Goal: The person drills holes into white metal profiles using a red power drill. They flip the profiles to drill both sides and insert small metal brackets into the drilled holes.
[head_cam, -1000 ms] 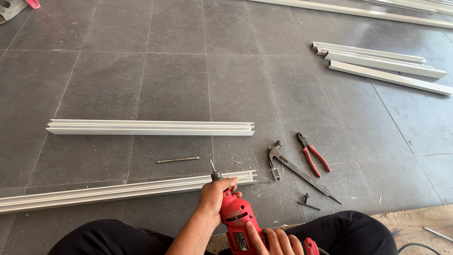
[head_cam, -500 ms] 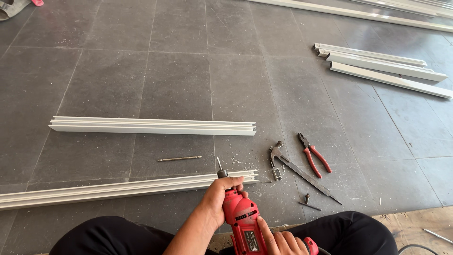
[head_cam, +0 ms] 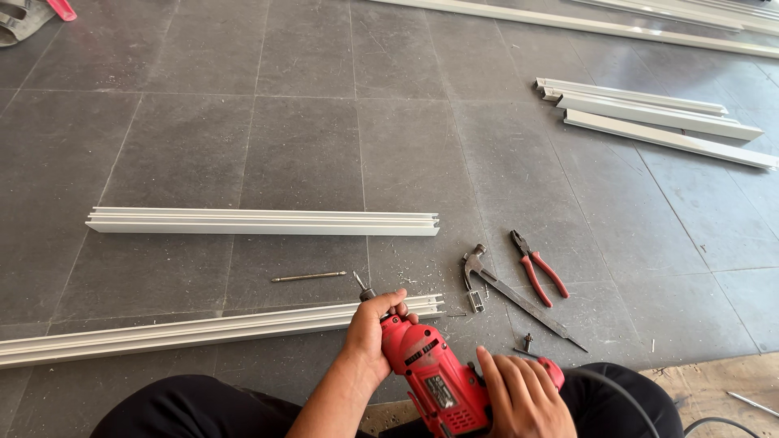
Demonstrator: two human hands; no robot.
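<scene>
While both hands, left (head_cam: 369, 328) and right (head_cam: 523, 397), grip 1 red drill (head_cam: 430, 373), 2 white rails (head_cam: 260, 221) lie nearby.

The left hand (head_cam: 375, 328) wraps the front of the red power drill (head_cam: 434, 377), hiding its chuck, and the right hand (head_cam: 523, 397) covers the rear grip; the drill's underside is cut off by the bottom edge. The near white aluminium profile (head_cam: 195, 328) runs out past the left edge. A grey object with a pink handle (head_cam: 32, 15) is clipped by the top-left corner, too partial to name. Small screws (head_cam: 526, 345) near the hammer (head_cam: 475, 276) are too tiny to tell apart
</scene>
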